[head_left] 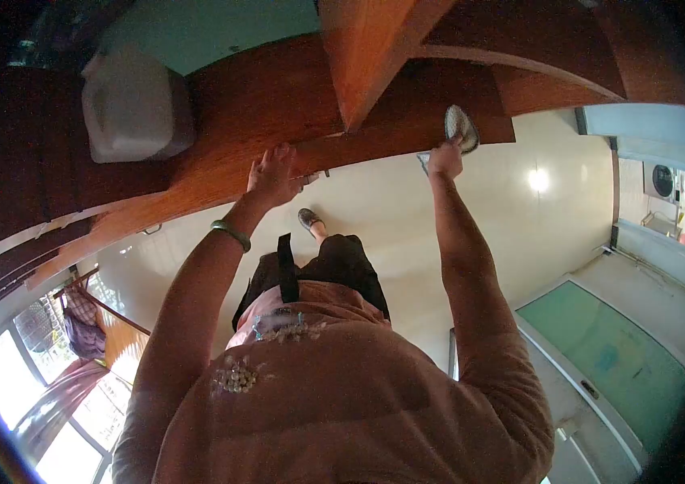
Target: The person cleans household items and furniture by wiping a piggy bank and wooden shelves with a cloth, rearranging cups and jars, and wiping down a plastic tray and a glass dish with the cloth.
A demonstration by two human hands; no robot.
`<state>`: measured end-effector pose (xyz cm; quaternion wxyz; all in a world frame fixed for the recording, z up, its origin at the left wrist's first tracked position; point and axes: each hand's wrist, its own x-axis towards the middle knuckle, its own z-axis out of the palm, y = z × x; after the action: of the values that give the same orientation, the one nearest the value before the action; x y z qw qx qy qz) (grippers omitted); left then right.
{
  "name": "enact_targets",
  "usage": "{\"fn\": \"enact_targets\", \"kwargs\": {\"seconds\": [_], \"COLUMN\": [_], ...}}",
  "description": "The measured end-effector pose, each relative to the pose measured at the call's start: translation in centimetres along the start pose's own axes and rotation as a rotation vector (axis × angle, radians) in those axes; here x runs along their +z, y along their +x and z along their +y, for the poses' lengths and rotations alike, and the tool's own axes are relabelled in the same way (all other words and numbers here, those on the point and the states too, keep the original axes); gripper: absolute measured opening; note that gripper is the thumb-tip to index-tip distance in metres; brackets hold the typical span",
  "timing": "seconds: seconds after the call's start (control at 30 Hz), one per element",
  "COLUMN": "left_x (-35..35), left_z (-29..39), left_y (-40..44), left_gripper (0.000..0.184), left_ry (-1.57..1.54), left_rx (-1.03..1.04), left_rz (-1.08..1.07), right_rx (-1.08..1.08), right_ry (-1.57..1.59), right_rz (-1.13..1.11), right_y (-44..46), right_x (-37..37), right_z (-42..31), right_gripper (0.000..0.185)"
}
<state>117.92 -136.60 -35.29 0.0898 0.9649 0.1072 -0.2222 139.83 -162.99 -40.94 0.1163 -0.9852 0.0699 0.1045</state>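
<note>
My left hand (274,176) rests at the front edge of a reddish-brown wooden shelf (237,105), its fingers spread and nothing in them. A green bangle circles that wrist. To the right, my right hand (445,160) is closed on a whitish cloth (460,129), which lies against the lower board of the wooden unit near its right end. Part of the cloth also hangs below the fingers. Between my hands, an upright wooden divider (366,64) meets the shelf.
A whitish plastic jug (133,109) stands on the shelf at the left. Below is a pale floor (407,210), with one shoe (308,218) on it. A green-panelled door (608,347) is at lower right, windows (12,379) at lower left.
</note>
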Motion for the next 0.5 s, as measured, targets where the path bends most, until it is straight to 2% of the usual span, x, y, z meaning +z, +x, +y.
{"fn": "enact_targets", "kwargs": {"seconds": [0.07, 0.2, 0.3, 0.37, 0.4, 0.47, 0.5], "left_x": [-0.4, -0.4, 1.6, 2.0, 2.4, 3.4, 3.5], "left_z": [0.3, 0.9, 0.3, 0.9, 1.1, 1.8, 2.1], "left_y": [1.2, 1.8, 2.6, 3.3, 3.0, 1.5, 1.0], "left_gripper": [0.079, 0.074, 0.069, 0.065, 0.065, 0.075, 0.075], "left_ry": [-0.013, 0.09, 0.181, 0.349, 0.355, 0.36, 0.36], "left_rx": [-0.103, -0.16, -0.074, -0.022, -0.023, -0.014, -0.012], "left_rz": [0.003, -0.057, 0.031, -0.129, -0.127, 0.141, 0.131], "right_rx": [-0.109, -0.032, -0.074, -0.098, -0.098, -0.093, -0.089], "right_ry": [-0.047, -0.05, -0.117, -0.136, -0.13, -0.139, -0.142], "right_rz": [0.018, -0.039, -0.022, -0.017, -0.016, -0.038, -0.046], "right_y": [0.2, 1.3, 0.2, 0.0, 0.1, 0.4, 1.5], "right_x": [0.0, 0.5, -0.7, -0.8, -0.8, -0.6, 1.3], "right_z": [0.1, -0.4, -1.0, -1.1, -1.2, -0.8, 0.4], "right_gripper": [0.051, 0.048, 0.05, 0.046, 0.046, 0.047, 0.047]}}
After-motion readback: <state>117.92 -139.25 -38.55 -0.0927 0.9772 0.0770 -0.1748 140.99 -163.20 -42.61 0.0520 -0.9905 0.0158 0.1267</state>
